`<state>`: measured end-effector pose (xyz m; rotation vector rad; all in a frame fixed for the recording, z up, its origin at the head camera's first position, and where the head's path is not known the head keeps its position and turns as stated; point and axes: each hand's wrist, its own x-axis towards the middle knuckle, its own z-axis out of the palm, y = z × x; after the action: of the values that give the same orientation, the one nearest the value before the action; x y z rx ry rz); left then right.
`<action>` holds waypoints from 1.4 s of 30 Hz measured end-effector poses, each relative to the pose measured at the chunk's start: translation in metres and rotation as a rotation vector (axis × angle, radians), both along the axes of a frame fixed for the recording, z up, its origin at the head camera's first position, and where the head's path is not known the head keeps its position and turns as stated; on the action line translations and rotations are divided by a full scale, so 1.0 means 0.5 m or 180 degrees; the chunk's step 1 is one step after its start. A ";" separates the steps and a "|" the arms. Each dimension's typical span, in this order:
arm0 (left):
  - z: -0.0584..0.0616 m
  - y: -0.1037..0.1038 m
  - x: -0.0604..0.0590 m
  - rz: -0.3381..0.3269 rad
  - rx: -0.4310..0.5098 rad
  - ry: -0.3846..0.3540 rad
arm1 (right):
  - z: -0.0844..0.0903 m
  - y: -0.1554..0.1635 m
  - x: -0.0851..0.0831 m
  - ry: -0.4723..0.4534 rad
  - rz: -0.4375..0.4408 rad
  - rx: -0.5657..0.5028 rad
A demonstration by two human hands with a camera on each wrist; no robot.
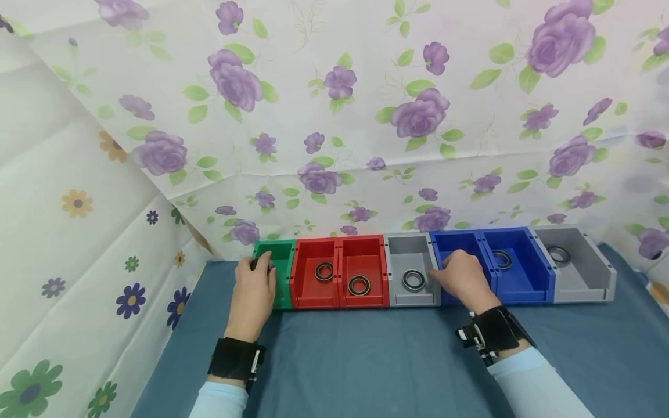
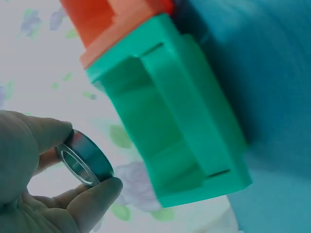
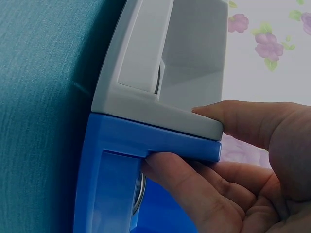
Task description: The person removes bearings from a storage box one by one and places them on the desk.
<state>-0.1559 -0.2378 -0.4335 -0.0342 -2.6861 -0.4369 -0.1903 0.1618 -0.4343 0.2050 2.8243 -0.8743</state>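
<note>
The left hand (image 1: 253, 299) pinches a ring-shaped metal bearing (image 2: 92, 155) between thumb and fingers. It hovers at the left side of the green bin (image 2: 146, 111), which stands at the left end of a row. My right hand (image 1: 464, 277) straddles the touching walls of a grey bin (image 3: 194, 43) and a blue bin (image 3: 112, 179). Its thumb lies on the grey side and its fingers are inside the blue one, pinching the walls. In that blue bin, part of a bearing (image 3: 140, 194) shows beside the fingers. Another bearing (image 1: 405, 281) lies in the grey bin.
Two red bins (image 1: 313, 299) stand between the green and grey ones, each with a bearing inside. Farther right, another blue bin (image 1: 522, 284) and a grey bin (image 1: 585, 278) hold one bearing each. A floral sheet (image 1: 334, 128) rises behind the row on the blue tablecloth (image 1: 366, 360).
</note>
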 end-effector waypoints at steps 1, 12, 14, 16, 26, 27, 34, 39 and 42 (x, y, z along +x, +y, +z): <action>0.005 0.002 0.004 -0.0013 0.0033 0.0059 | -0.001 0.001 0.000 0.0000 -0.0004 -0.0003; 0.038 0.014 0.056 -0.0265 0.0217 0.0330 | 0.001 0.005 -0.001 0.0030 0.0007 -0.0006; 0.038 0.015 0.065 -0.0312 0.0193 0.0308 | 0.001 0.003 -0.001 0.0034 0.0011 -0.0011; 0.037 0.015 0.074 -0.0348 0.0178 0.0279 | 0.001 0.002 -0.001 0.0037 0.0017 -0.0020; 0.026 0.011 0.102 -0.0438 0.0126 0.0116 | 0.000 0.002 0.000 0.0034 0.0018 -0.0022; 0.023 0.010 0.105 -0.0445 0.0116 0.0092 | 0.000 0.002 0.000 0.0029 0.0013 -0.0025; -0.004 0.002 0.123 -0.0430 0.0050 -0.0131 | 0.001 0.000 0.002 0.0001 -0.0006 -0.0077; -0.027 -0.006 0.129 -0.0310 0.0077 -0.0340 | 0.001 0.001 0.002 0.0014 -0.0002 -0.0081; -0.038 -0.009 0.128 -0.0289 0.0050 -0.0443 | 0.002 0.003 0.003 0.0027 0.0007 -0.0067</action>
<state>-0.0917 -0.2425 -0.4526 -0.1261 -2.8259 -0.5054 -0.1890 0.1631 -0.4336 0.1957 2.8210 -0.9062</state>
